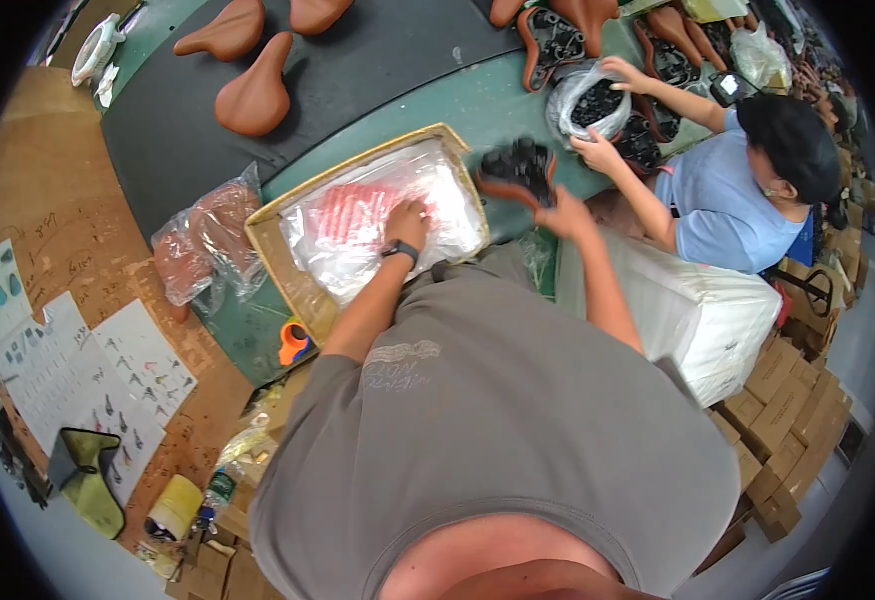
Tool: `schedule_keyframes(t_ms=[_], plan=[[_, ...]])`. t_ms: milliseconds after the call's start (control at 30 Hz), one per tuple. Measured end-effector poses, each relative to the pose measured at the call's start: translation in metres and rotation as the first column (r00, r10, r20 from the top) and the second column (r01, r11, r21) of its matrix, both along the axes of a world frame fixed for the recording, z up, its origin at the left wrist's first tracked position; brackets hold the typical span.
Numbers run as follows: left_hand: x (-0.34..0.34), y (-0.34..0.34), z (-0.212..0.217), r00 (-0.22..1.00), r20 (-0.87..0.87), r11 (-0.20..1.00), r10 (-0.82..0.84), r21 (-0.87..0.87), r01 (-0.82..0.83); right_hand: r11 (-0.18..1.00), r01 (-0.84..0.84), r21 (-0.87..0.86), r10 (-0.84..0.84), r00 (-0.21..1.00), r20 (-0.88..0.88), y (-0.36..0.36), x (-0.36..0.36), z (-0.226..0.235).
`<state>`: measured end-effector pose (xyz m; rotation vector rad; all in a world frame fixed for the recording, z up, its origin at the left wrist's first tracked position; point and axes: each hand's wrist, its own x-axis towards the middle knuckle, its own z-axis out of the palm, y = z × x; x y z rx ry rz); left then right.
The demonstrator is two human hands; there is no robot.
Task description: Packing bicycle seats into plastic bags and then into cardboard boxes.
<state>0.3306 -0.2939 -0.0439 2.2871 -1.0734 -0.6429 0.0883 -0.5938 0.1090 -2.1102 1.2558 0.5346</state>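
My right hand grips the narrow end of a brown bicycle saddle. The saddle is turned over, its black underside up, and slightly blurred by motion over the green table. My left hand, wearing a dark wristwatch, reaches into an open cardboard box. Its fingers are curled on a clear plastic bag in there. Beneath the plastic, a pink-and-red striped patch shows through; what it belongs to I cannot make out.
Several brown saddles lie on a black mat. Bagged saddles sit left of the box, near an orange tape dispenser. On the right, a co-worker handles a bag of black parts. A white-wrapped stack stands nearby.
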Motion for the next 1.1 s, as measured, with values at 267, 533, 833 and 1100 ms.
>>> schedule_keyframes(t_ms=[267, 533, 833, 1100], plan=[[-0.011, -0.003, 0.114, 0.958, -0.286, 0.945, -0.029, -0.32, -0.067, 0.966, 0.249, 0.074, -0.241, 0.966, -0.096, 0.107, -0.117, -0.011], [-0.047, -0.018, 0.103, 0.995, 0.079, 0.941, -0.055, -0.33, 0.078, 0.492, 0.435, 0.755, -0.667, 0.745, 0.006, 0.085, -0.097, -0.017], [-0.003, 0.016, 0.254, 0.898, -0.36, 0.895, 0.252, -0.266, -0.358, 0.259, 0.374, 0.891, -0.908, 0.41, 0.092, 0.136, -0.105, 0.021], [0.0, 0.042, 0.312, 0.631, -0.761, 0.879, -0.153, -0.396, -0.265, 0.4, -0.084, 0.913, -0.83, 0.39, 0.399, 0.142, -0.064, 0.143]])
